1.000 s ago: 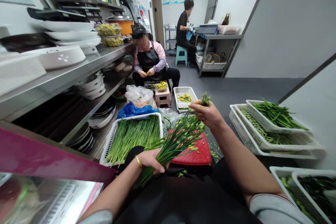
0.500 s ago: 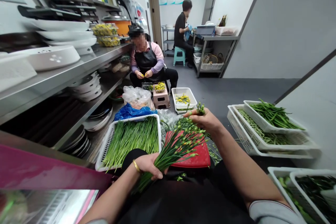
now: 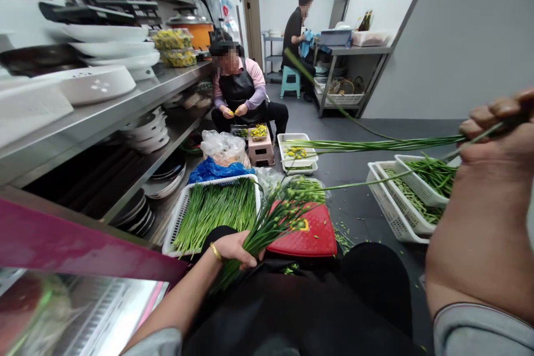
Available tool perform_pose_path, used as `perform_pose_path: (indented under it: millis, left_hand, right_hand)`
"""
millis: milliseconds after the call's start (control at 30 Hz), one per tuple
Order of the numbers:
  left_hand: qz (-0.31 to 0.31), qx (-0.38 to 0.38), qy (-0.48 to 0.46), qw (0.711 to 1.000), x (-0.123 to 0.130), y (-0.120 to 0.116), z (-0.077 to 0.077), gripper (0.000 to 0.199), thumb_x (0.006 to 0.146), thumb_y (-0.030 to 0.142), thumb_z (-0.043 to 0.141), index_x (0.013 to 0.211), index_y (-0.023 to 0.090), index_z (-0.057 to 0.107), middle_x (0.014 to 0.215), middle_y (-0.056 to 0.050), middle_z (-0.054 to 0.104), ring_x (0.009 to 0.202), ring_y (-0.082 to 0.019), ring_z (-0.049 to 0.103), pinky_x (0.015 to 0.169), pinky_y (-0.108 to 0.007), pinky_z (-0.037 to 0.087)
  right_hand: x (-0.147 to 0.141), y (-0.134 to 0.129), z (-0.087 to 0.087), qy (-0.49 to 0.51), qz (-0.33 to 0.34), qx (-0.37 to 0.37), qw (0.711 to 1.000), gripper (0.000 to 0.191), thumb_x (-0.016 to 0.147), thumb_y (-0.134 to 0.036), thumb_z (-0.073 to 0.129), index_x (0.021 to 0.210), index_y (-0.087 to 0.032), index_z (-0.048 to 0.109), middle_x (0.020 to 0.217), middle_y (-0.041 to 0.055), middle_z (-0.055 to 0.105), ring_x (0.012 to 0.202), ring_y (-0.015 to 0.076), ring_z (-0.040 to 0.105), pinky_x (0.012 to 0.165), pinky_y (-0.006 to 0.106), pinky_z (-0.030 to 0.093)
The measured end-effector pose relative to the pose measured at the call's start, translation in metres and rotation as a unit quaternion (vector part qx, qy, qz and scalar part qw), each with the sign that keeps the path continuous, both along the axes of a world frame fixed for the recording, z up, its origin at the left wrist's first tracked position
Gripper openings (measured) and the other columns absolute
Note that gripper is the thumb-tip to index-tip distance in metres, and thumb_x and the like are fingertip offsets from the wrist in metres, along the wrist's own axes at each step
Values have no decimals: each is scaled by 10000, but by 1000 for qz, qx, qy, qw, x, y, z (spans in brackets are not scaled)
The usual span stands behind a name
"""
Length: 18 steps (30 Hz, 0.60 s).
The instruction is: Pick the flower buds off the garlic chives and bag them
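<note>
A thick bunch of green stems with budded tips (image 3: 273, 222) is gripped in my left hand (image 3: 240, 250), which wears a gold bangle, above my dark lap. My right hand (image 3: 500, 128) is raised at the right edge, its fingers closed round several long green stems (image 3: 375, 145) that stretch leftward across the view. Just beyond the bunch lies a red board or lid (image 3: 308, 239) with loose green bits on it. Left of it, a white basket (image 3: 169, 239) holds many green stems laid side by side (image 3: 221, 208).
White baskets of green beans (image 3: 387, 211) stand on the right. A metal shelf (image 3: 167, 83) with dishes runs along the left. Ahead, a seated person in an apron (image 3: 237, 89) handles yellow flowers; another person (image 3: 294, 33) sits farther back, near a metal table (image 3: 361, 50).
My right hand has moved from above the bunch far to the right and nearer the camera, with long stems trailing from it. My left hand keeps its grip on the bunch.
</note>
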<state>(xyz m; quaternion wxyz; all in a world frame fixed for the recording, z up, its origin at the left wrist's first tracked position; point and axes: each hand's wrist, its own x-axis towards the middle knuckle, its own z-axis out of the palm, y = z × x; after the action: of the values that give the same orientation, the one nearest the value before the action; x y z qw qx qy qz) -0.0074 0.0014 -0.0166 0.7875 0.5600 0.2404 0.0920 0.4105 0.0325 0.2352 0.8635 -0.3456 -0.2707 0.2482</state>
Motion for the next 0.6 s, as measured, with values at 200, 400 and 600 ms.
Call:
perform_pose_path:
  millis: [200, 400, 600]
  left_hand:
    - [-14, 0, 4, 1000, 8, -4, 14, 390, 594, 376, 836, 797, 116, 626, 492, 36, 550, 376, -76, 461, 369, -185, 342]
    - [-31, 7, 23, 999, 0, -13, 20, 376, 594, 357, 842, 786, 103, 642, 483, 27, 553, 370, -73, 455, 366, -184, 336]
    - [14, 14, 19, 1000, -3, -9, 8, 427, 563, 427, 843, 751, 119, 615, 462, 34, 540, 353, -84, 452, 334, -186, 330]
  right_hand:
    - [-44, 12, -40, -85, 134, -96, 983, 376, 940, -255, 509, 577, -210, 422, 438, -64, 324, 415, 73, 317, 463, 268, 164]
    - [-63, 13, -41, -61, 134, -65, 987, 347, 989, -291, 418, 650, -220, 430, 446, -97, 222, 370, 59, 132, 425, 265, 73]
    - [0, 14, -14, -34, 76, -22, 996, 486, 950, -256, 500, 479, -200, 393, 344, -87, 158, 335, 48, 63, 423, 288, -4]
